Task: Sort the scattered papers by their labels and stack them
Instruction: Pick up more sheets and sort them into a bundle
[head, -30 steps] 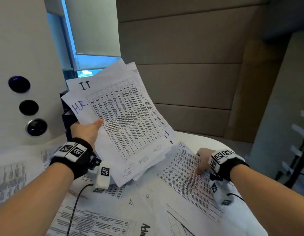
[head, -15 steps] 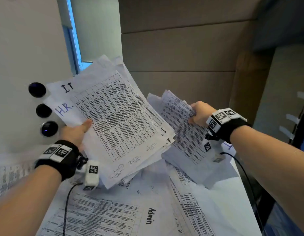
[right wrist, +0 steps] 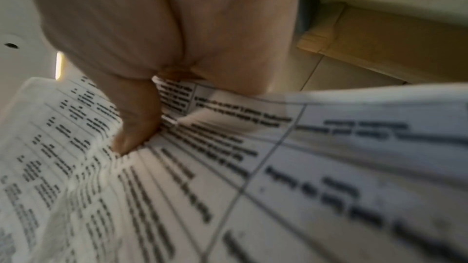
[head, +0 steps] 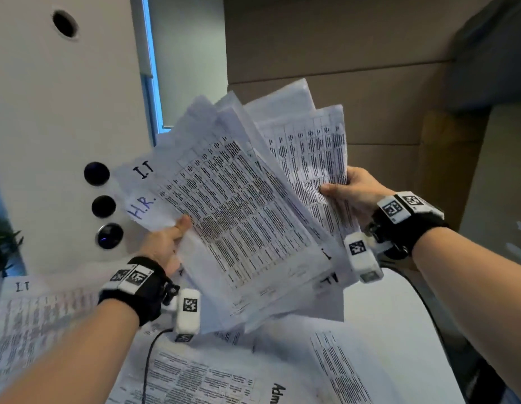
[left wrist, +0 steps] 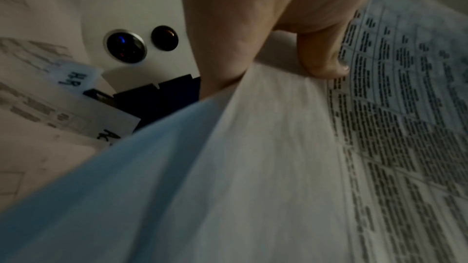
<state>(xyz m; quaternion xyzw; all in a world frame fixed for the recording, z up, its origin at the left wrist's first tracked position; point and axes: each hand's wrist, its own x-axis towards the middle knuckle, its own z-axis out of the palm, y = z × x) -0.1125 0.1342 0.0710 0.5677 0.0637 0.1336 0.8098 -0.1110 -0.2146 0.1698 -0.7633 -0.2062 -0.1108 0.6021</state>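
My left hand [head: 169, 243] holds up a fanned bundle of printed sheets [head: 233, 217], thumb on its lower left edge; the top sheet is marked "H.R." and one behind it "I.T". In the left wrist view the thumb [left wrist: 326, 59] presses on the printed face of the bundle [left wrist: 278, 167]. My right hand [head: 349, 191] pinches another printed sheet [head: 314, 158] by its right edge, against the back right of the bundle. The right wrist view shows the thumb [right wrist: 131, 127] on that sheet [right wrist: 228, 177]. More sheets lie scattered on the white table [head: 379, 310], one marked "I.T" [head: 23, 304], one "Adm" [head: 224, 383].
A white panel [head: 64, 126] with three round black buttons stands close behind the bundle at left. A beige panelled wall [head: 355, 53] rises behind. A dark object [left wrist: 157, 101] sits at the panel's foot. A black cable [head: 148, 360] trails from my left wrist over the table papers.
My right hand lifted a sheet off the table and brought it left, up against the bundle in my left hand. The bundle has risen slightly and fanned out.
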